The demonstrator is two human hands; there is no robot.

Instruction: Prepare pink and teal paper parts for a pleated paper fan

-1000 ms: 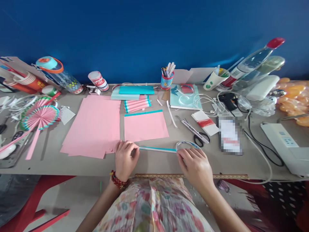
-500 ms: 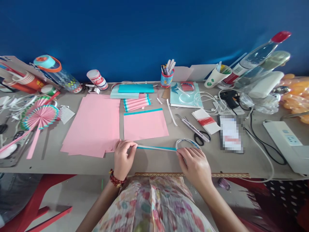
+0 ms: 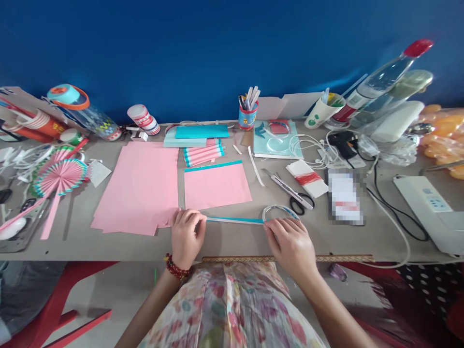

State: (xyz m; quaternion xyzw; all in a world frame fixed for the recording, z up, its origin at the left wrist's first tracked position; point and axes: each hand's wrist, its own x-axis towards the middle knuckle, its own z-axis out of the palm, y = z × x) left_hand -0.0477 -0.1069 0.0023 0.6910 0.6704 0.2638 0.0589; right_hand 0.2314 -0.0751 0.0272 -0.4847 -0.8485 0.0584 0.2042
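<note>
Near the table's front edge, a thin blue paper strip [image 3: 241, 220] stretches between my hands, with narrow white tape [image 3: 232, 221] running along it. My left hand [image 3: 187, 234] pinches the left end between thumb and fingers, close to the corner of the pink sheets. At the other end, my right hand [image 3: 292, 241] has its fingers closed on the tape. A tape roll [image 3: 281, 210] lies partly under the right fingers, which hide its near side. Just beyond the strip lies a pink sheet [image 3: 217, 186] with a blue band along its far edge.
Stacked pink paper [image 3: 139, 188] covers the table left of centre. Beyond are folded pink-and-blue paper [image 3: 203, 153] and a pen cup [image 3: 248, 116]. To the right lie a utility knife [image 3: 290, 191], scissors [image 3: 302, 203], a thread card [image 3: 308, 178] and a phone [image 3: 346, 195]. A pleated fan [image 3: 60, 178] rests left.
The white tape now lies a little more evenly along the blue strip. Both hands keep their hold almost in place, and the whole view has shifted slightly.
</note>
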